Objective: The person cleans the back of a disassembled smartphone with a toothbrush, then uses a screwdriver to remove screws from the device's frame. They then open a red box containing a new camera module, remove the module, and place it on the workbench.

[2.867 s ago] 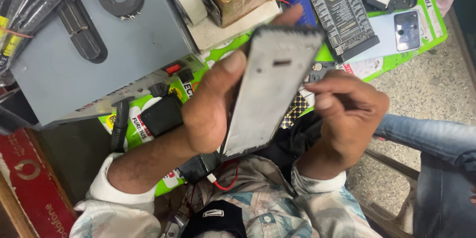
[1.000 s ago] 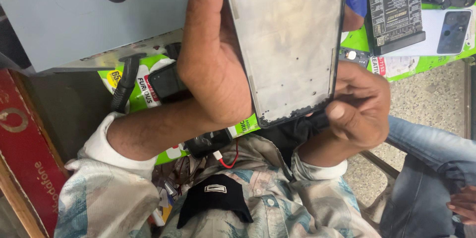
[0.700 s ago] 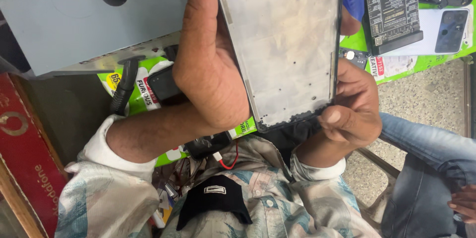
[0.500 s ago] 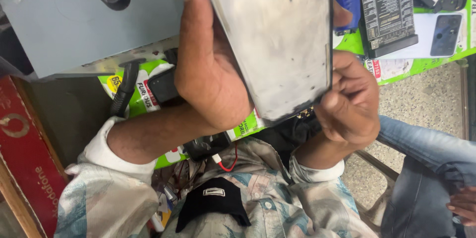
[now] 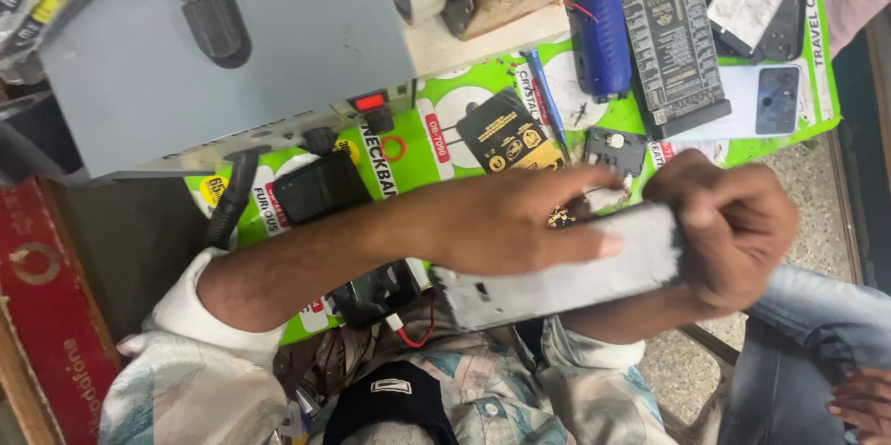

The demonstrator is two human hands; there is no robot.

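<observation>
— what is the flat grey metal panel [image 5: 557, 278] looking like?
— it's lying nearly level above the lap, dull and scuffed, with small cut-outs near its left end.
— and the hands?
— the left hand [image 5: 506, 222] is lying over its top, fingers [image 5: 575, 243] pressing flat; the right hand [image 5: 729, 227] is gripping the right end, in front of the green tabletop [image 5: 436, 129].

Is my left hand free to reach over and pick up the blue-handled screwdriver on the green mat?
Probably not right away. The left hand is pressed on the grey panel that the right hand grips at its end. The blue-handled screwdriver lies uncovered just beyond on the green mat; only the panel keeps it busy.
</observation>
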